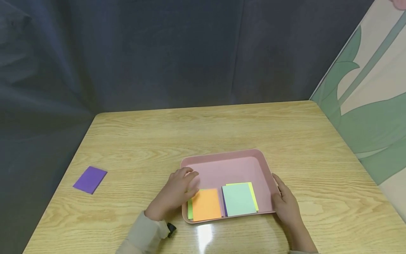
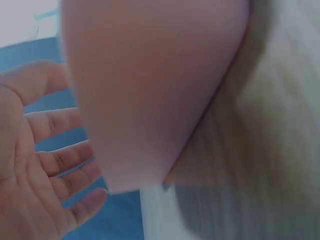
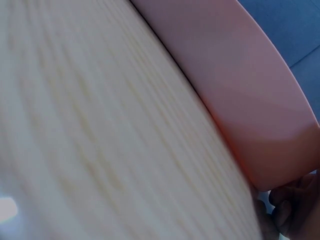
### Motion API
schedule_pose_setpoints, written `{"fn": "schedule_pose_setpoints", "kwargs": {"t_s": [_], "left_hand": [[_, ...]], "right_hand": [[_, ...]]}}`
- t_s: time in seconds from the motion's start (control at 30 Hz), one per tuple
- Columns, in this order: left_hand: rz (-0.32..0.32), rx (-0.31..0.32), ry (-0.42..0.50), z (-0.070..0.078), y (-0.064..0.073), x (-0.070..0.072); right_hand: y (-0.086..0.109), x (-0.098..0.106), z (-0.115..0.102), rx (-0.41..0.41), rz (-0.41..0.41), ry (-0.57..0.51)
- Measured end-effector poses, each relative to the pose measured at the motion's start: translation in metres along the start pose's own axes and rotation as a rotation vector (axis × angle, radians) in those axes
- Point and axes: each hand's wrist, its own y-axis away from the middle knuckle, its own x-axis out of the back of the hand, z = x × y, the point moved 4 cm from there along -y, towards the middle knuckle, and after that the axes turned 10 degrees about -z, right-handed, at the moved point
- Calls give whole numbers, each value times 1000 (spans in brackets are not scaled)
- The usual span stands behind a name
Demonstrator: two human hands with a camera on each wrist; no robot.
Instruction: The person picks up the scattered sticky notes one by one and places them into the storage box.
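Note:
A shallow pink tray sits on the wooden table. Inside it, along the near side, lie an orange square of paper over a green one, and a mint square over a yellow one and a dark one. My left hand reaches over the tray's left rim, just above the orange square. Its fingers are spread and loosely bent with nothing between them, as the left wrist view also shows. At the right end, my right hand grips the tray's rim, thumb on top and fingers curled at the outer wall.
A purple square lies apart near the left edge of the table. Behind the table hangs a dark cloth. A panel with a leaf pattern borders the right side.

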Motion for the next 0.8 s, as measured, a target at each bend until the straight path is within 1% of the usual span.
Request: {"fn": "schedule_pose_setpoints", "kwargs": {"t_s": [0.07,0.2,0.27,0.37,0.57,0.7,0.8], "left_hand": [[25,20,14,-5,2,4],[65,37,28,-17,8,9],[73,57,33,-24,10,12],[79,107,43,-36,13,16],[62,199,54,-60,21,19],[46,238,65,-72,29,21],[35,255,66,-81,36,24]], "right_hand": [[0,0,0,0,2,-1],[0,0,0,-3,-2,-2],[0,0,0,-6,-5,-2],[0,1,-1,-11,-6,-2],[0,1,0,-11,-8,-4],[0,-1,2,4,-8,-5],[-1,-1,3,4,-7,-3]]}}
